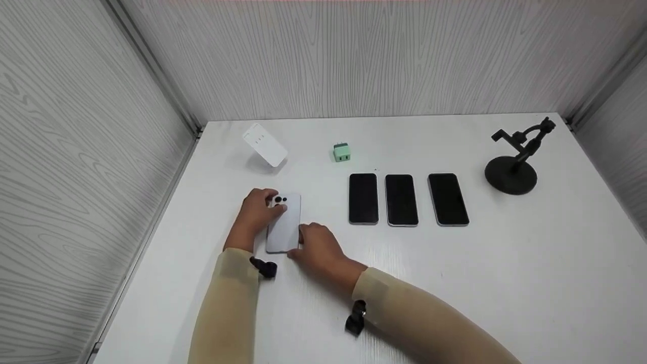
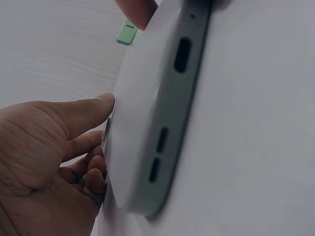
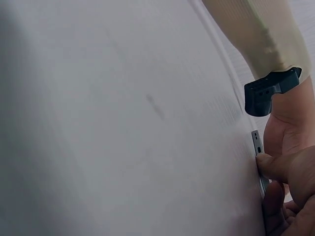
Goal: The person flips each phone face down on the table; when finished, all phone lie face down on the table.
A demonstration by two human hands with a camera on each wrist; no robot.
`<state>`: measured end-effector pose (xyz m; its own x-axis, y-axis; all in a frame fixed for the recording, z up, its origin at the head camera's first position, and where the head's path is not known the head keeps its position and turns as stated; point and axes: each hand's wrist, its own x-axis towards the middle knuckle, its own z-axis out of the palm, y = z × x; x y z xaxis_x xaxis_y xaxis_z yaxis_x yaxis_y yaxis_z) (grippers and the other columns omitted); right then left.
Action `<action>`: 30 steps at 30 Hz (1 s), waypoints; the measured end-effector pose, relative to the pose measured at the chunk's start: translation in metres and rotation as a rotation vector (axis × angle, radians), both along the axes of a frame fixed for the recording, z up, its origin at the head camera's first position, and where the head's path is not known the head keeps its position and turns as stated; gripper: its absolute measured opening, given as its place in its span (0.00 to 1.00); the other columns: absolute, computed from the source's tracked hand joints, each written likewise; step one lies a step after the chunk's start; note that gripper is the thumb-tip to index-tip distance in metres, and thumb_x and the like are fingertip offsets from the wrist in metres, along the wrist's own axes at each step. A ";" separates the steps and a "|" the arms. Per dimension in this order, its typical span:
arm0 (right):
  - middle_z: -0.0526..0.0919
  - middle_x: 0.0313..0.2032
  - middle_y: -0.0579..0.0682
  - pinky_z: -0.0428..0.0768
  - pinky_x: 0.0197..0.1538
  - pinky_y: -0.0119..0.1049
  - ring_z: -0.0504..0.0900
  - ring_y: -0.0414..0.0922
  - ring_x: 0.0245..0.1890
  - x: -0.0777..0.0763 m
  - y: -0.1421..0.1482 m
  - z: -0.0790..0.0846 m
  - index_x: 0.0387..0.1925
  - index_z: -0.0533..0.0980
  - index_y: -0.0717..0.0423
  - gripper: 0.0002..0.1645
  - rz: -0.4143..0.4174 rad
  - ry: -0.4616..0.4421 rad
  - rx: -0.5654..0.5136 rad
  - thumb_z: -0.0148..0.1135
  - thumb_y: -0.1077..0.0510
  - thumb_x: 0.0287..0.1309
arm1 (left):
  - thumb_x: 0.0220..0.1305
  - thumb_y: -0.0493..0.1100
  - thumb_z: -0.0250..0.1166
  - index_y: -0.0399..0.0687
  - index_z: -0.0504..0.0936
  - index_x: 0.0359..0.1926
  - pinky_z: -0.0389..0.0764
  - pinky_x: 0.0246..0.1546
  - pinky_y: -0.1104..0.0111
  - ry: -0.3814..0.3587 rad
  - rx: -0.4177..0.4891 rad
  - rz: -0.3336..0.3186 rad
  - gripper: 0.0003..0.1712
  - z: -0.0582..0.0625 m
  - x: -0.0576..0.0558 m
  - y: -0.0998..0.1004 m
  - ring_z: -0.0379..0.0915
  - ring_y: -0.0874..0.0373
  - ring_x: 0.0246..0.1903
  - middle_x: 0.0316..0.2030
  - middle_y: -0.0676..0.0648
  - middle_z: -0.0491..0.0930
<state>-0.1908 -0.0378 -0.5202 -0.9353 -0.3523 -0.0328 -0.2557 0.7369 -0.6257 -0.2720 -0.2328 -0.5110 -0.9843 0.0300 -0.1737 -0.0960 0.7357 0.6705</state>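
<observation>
A silver-white smartphone (image 1: 284, 230) lies on the white table, back up, with its camera lenses at the far end. My left hand (image 1: 259, 210) holds it at the upper left, thumb over the camera area and fingers at the far edge. At the lower right corner, my right hand (image 1: 319, 247) pinches the phone's side, thumb by the near edge. In the left wrist view the phone's end with its charging port (image 2: 182, 55) shows large and close. The right wrist view catches the thumb (image 3: 275, 166) against the phone's thin edge.
Three dark phones (image 1: 402, 200) lie in a row, screens up, right of my hands. Behind stand a green plug adapter (image 1: 342, 152) and a tilted white panel (image 1: 265, 145). A black stand (image 1: 510, 175) with a round base is at the far right. Grey wood-grain walls (image 1: 354, 60) enclose the table.
</observation>
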 end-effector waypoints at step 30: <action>0.88 0.57 0.58 0.85 0.62 0.50 0.87 0.53 0.57 -0.004 0.105 0.024 0.71 0.78 0.64 0.35 -0.139 0.060 -0.069 0.75 0.52 0.70 | 0.78 0.46 0.68 0.41 0.70 0.80 0.72 0.75 0.46 -0.041 0.059 0.032 0.36 -0.003 0.000 0.001 0.68 0.39 0.73 0.72 0.35 0.71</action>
